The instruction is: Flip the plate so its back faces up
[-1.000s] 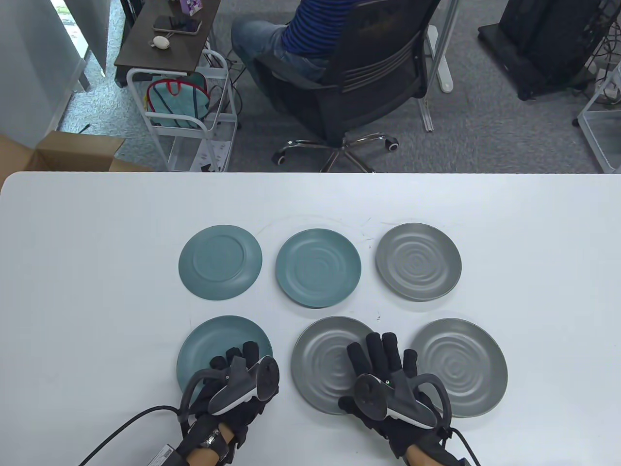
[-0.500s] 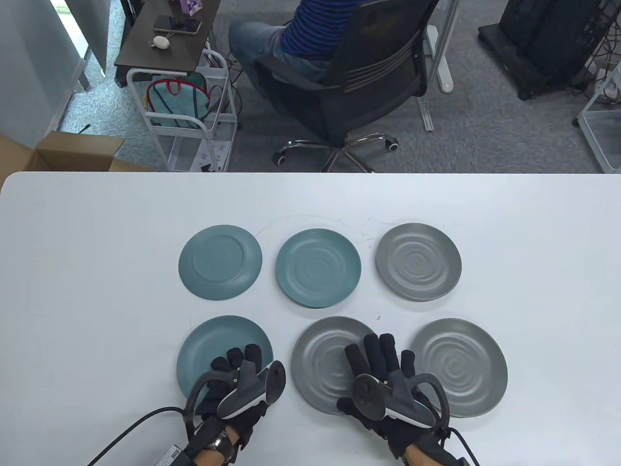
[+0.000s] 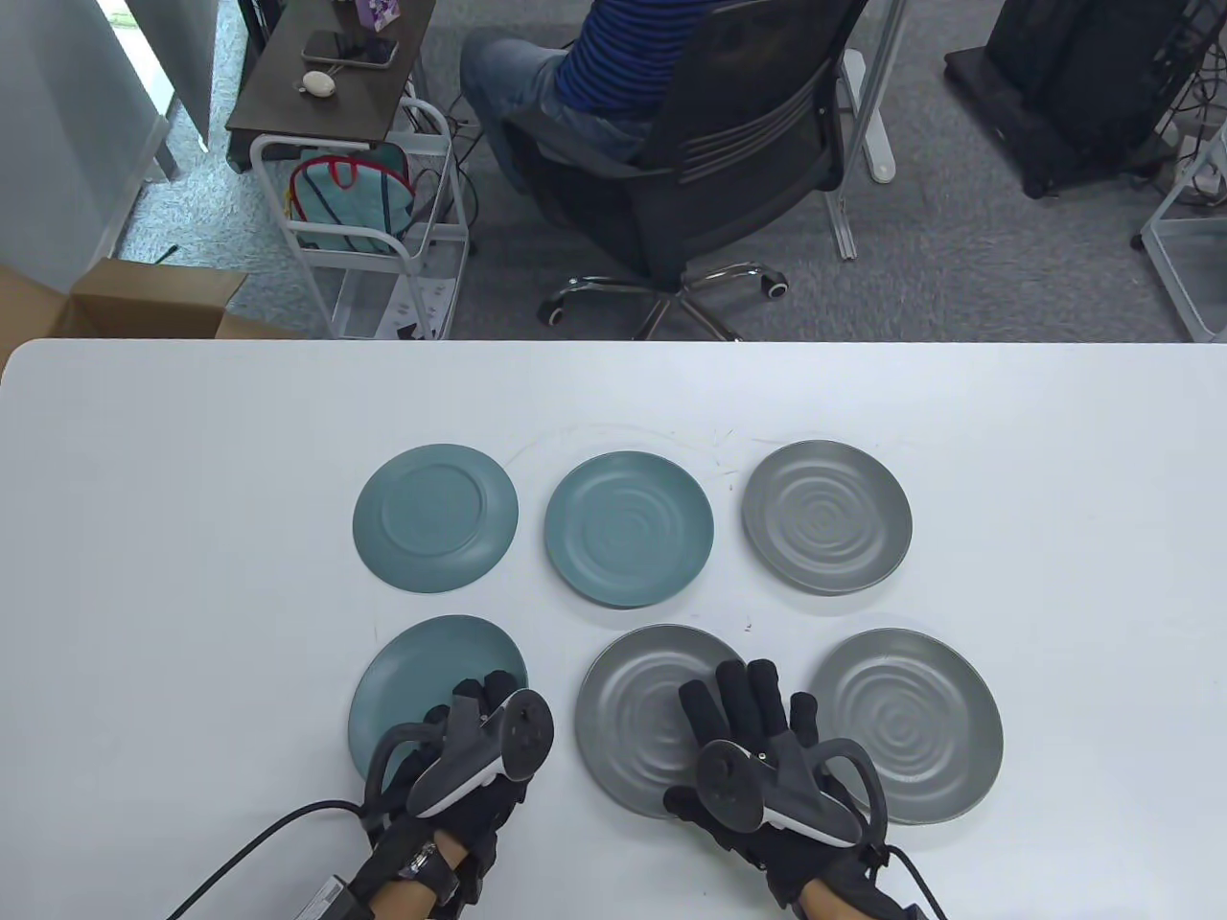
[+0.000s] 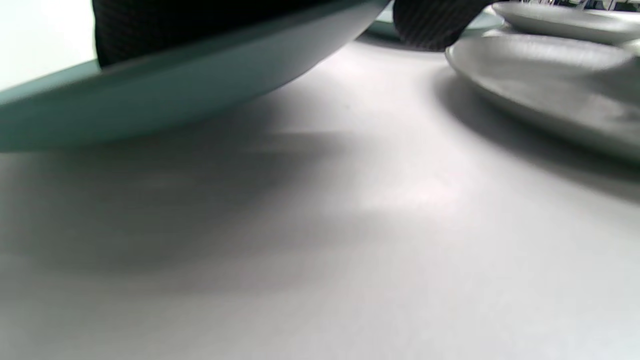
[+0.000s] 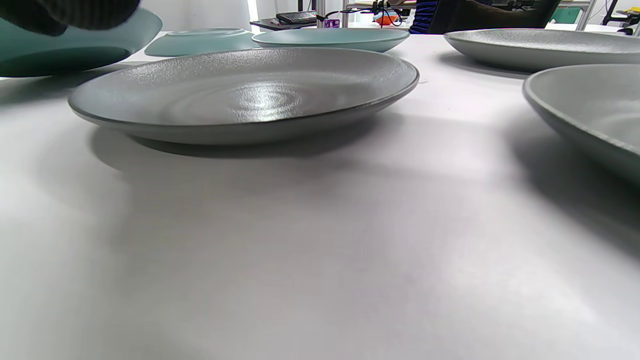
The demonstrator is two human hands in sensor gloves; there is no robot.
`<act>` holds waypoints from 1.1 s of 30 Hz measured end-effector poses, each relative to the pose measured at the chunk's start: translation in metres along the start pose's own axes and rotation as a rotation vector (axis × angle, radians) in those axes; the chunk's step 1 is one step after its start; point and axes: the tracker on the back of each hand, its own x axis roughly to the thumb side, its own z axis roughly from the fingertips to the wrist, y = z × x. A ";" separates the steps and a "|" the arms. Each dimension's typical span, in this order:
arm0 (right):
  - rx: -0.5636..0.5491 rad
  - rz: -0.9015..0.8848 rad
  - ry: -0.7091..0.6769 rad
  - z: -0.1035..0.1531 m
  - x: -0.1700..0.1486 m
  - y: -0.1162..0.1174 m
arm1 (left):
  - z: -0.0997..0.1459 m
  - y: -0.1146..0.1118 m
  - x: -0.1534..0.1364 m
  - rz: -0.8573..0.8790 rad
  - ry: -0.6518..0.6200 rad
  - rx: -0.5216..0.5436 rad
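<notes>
A teal plate [image 3: 412,680] lies face up at the near left of the white table [image 3: 192,575]. My left hand [image 3: 476,702] grips its near right rim, with fingers on its top face. In the left wrist view the teal plate [image 4: 175,85] is tilted, with that edge off the table and gloved fingers [image 4: 430,25] over it. My right hand [image 3: 752,695] rests open, fingers spread, over the right part of the near-middle grey plate [image 3: 633,728]. That grey plate [image 5: 245,95] lies flat and face up.
A teal plate with its back up [image 3: 435,517] lies at the far left. A face-up teal plate [image 3: 629,529] and a face-up grey plate [image 3: 826,517] lie beside it. Another face-up grey plate [image 3: 920,719] lies at the near right. A seated person's office chair [image 3: 709,144] stands beyond the far edge.
My left hand has rolled and pulled back slightly, and the near-left teal plate's right edge has come up off the table. My right hand has hardly moved.
</notes>
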 end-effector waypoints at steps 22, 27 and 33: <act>0.000 -0.025 -0.016 0.000 0.002 0.001 | 0.036 0.060 -0.068 0.534 -0.020 0.245; 0.003 -0.029 -0.017 0.000 0.002 0.001 | 0.041 0.066 -0.089 0.714 -0.031 0.261; 0.004 -0.032 -0.019 0.000 0.002 0.001 | 0.040 0.067 -0.114 0.907 -0.011 0.251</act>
